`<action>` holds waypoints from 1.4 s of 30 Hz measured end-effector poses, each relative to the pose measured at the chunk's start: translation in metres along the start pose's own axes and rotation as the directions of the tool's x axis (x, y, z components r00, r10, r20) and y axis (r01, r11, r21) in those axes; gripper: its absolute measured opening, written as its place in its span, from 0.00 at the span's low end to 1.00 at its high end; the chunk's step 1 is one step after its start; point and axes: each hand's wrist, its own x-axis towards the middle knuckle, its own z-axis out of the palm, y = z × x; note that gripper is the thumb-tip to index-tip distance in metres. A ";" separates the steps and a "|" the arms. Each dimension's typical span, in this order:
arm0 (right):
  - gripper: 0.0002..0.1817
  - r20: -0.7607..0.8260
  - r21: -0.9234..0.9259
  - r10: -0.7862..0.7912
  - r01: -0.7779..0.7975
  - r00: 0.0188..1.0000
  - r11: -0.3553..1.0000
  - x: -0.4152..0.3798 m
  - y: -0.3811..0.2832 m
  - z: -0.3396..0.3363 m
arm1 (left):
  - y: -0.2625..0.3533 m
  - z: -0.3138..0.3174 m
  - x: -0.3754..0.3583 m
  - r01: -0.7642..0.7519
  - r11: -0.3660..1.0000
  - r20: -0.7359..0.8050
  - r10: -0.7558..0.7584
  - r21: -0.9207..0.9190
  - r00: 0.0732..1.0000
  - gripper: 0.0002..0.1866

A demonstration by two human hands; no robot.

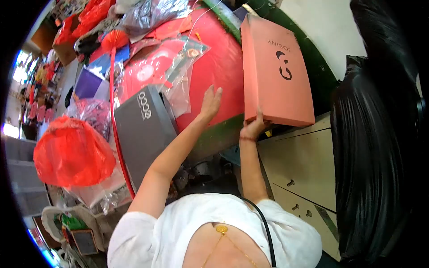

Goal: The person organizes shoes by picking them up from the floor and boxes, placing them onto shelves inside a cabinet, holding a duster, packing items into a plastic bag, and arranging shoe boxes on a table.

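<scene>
Two boxes dominate the scene, set on and against a big red table point(219, 67). The pink box point(275, 71), marked with dark lettering and a logo, is closed and lies tilted across the table's far edge above a cream drawer cabinet point(304, 165); what it holds cannot be told. The right hand point(254, 127) grips its near corner, fingers clamped on the edge. A dark grey box point(143, 129), also closed, lies at the table's left rim. A translucent red bag point(71, 152) bulges beside it, contents unclear. The left hand point(211, 102) hovers flat over the red surface, fingers loosely apart, holding nothing.
</scene>
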 end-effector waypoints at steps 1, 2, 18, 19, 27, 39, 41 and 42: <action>0.32 0.047 0.034 0.189 -0.191 0.981 0.981 -0.011 -0.011 -0.020 | -0.011 0.007 -0.004 -0.005 1.000 0.031 0.004 0.029 0.999 0.31; 0.27 0.096 0.056 0.372 -0.378 0.923 0.924 -0.017 -0.025 -0.033 | -0.018 0.017 -0.011 -0.058 0.996 0.064 0.062 -0.062 0.996 0.31; 0.36 0.094 -0.187 0.638 -0.616 0.764 0.765 0.046 -0.075 -0.040 | 0.023 0.130 -0.007 -0.249 0.952 -0.032 0.247 -0.178 0.969 0.27; 0.37 0.132 -0.170 0.671 -0.650 0.730 0.741 0.054 -0.083 -0.040 | 0.023 0.129 0.010 -0.230 0.958 -0.009 0.232 -0.170 0.973 0.30; 0.33 0.217 -0.218 0.769 -0.738 0.601 0.638 0.064 -0.135 -0.018 | 0.009 0.153 0.195 -0.303 0.855 -0.166 0.256 -0.421 0.952 0.35; 0.30 0.186 -0.209 0.742 -0.712 0.644 0.670 0.077 -0.142 -0.018 | 0.001 0.097 0.397 -0.180 0.944 -0.025 0.194 0.278 0.981 0.24; 0.30 0.161 -0.177 0.746 -0.725 0.646 0.666 0.078 -0.149 -0.016 | -0.012 0.081 0.353 0.127 0.773 0.003 -0.165 0.621 0.986 0.20; 0.30 0.140 -0.145 0.750 -0.735 0.647 0.662 0.080 -0.152 -0.016 | -0.023 0.082 0.338 0.187 0.643 -0.193 -0.063 0.743 0.979 0.21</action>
